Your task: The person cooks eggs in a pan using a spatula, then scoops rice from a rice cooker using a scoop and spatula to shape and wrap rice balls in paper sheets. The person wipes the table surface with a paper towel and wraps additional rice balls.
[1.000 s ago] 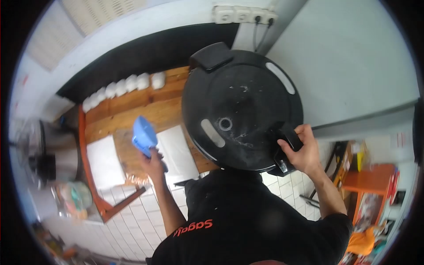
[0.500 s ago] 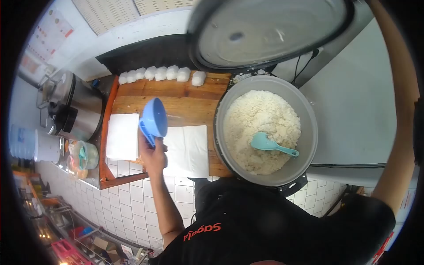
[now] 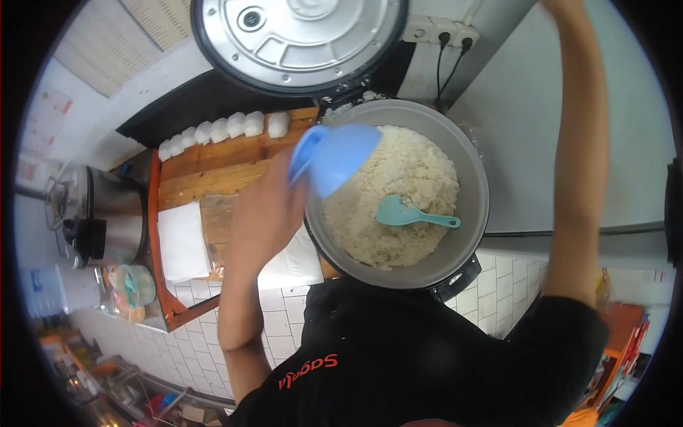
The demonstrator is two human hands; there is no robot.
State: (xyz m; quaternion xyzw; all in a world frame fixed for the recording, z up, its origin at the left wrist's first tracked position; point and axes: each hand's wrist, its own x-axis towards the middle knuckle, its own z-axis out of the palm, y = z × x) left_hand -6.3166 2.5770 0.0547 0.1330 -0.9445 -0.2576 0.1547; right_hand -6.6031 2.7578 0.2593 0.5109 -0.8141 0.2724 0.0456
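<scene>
One blue scoop [image 3: 345, 158] showed in the head view just beyond the fingers of the person's left hand [image 3: 269, 208], and those fingers were curled around its handle, grasping it. From where I stood, the scoop's bowl pointed away from the knuckles, rounded back upward, over the left part of the pot [image 3: 475, 174] and the white rice [image 3: 427, 167] inside. A teal paddle [image 3: 411, 213] lay on that rice, well clear of the left fingers. The left arm was bent at the elbow, its forearm rising from the lower left, with the hand above the wooden table [image 3: 188, 186] and partly hiding a white sheet [image 3: 297, 265]. The right arm reached high along the other side of the pot, nearly straight; its right hand [image 3: 560, 6] was mostly cut off at the upper edge, so I couldn't tell what those fingers were doing. Behind the pot stood its raised lid [image 3: 306, 46], metal underside showing.
</scene>
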